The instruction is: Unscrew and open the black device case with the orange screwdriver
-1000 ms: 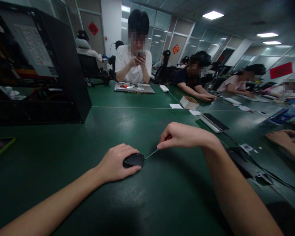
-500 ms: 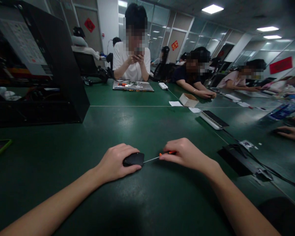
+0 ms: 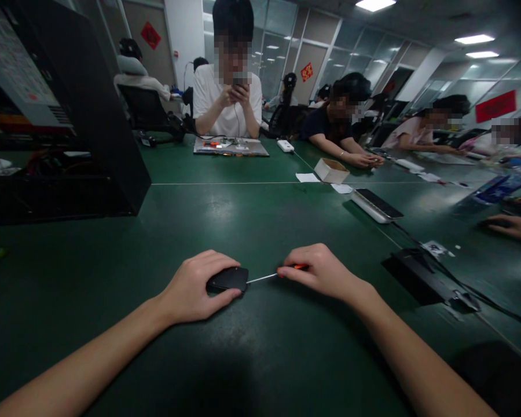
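Observation:
On the green table (image 3: 178, 359), my left hand (image 3: 197, 284) wraps round a black computer mouse (image 3: 230, 279), fingers along its far side and thumb along the near side. My right hand (image 3: 315, 269) grips a screwdriver (image 3: 263, 278) by its orange and black handle, most of which is hidden by the fingers. The thin metal shaft points left, and its tip meets the right end of the mouse. Whether the tip sits in a seam or only touches the edge I cannot tell.
At left stands an open black computer case (image 3: 113, 116). Ahead lie a panel with parts (image 3: 256, 147) and an open small box (image 3: 331, 172). To the right are a phone on a white block (image 3: 377, 204), a black adapter (image 3: 412, 275) and cables. Several people sit around.
The whole view has shifted slightly, so both hands, the mouse and the screwdriver appear a little further left. The grips stay the same, and the shaft tip remains at the mouse's right end.

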Tool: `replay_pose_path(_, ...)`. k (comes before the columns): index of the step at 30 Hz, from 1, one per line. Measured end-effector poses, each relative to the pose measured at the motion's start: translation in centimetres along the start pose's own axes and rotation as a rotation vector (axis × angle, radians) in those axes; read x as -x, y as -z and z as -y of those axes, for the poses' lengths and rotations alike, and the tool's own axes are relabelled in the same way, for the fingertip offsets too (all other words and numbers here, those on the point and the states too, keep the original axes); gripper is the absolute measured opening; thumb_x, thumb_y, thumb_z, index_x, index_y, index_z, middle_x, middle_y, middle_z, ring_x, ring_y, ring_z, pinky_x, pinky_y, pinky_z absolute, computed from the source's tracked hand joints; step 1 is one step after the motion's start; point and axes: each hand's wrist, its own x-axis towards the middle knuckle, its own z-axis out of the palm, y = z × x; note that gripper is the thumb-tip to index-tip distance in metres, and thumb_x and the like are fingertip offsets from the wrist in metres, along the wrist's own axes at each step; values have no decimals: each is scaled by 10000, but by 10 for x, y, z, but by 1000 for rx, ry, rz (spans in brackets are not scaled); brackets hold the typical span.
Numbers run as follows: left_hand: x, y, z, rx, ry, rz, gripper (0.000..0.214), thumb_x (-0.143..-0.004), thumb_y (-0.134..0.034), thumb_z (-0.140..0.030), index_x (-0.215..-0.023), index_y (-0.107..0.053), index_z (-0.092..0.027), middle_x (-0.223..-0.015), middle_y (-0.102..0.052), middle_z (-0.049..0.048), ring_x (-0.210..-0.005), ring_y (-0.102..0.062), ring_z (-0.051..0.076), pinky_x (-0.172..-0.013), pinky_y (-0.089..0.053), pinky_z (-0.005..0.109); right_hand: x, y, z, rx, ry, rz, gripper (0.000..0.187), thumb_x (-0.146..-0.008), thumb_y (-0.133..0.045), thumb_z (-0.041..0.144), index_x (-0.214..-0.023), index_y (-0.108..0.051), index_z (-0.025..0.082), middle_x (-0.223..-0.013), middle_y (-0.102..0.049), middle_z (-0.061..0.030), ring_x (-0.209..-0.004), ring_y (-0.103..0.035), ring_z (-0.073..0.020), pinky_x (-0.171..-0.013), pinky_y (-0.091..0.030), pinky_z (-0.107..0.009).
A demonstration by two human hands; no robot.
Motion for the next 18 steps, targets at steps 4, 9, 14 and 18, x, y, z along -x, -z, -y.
replay_pose_path(4,-1,0,0,-17,22,-16,345,-904,-711,-372,-1199,-672,-198,-1135,-748,79,-1026,-683,264,-901,-538,412,-2,-7,-14,-78,-6,-30,397,-1006,-557,466,-883,-766,152,-752,-718,-42,-655,-616,-131,-638,-421,-258)
replay_pose_path(9,-2,0,-1,-22,37,-33,317,-913,-700,-372,-1175,-675,-196,-1123,-747,79,-1018,-679,262,-898,-536,409,-4,-12,-19,-126,-23,-89,395,-995,-572,475,-851,-767,164,-725,-710,-33,-629,-612,-127,-616,-418,-257)
replay_pose_path(14,-1,-2,-1,-33,66,-42,315,-911,-702,-358,-1176,-676,-190,-1142,-743,90,-1038,-675,277,-902,-537,427,-6,-15,-13,-164,-20,-95,385,-1003,-558,468,-870,-758,167,-751,-707,-33,-655,-621,-131,-625,-436,-251)
replay_pose_path(18,0,-4,2,-25,69,-66,337,-930,-683,-353,-1215,-659,-176,-1160,-736,105,-1055,-672,280,-912,-542,436,-8,-19,-10,-194,-37,-124,343,-997,-578,447,-892,-750,169,-791,-719,-34,-685,-634,-133,-660,-455,-249)
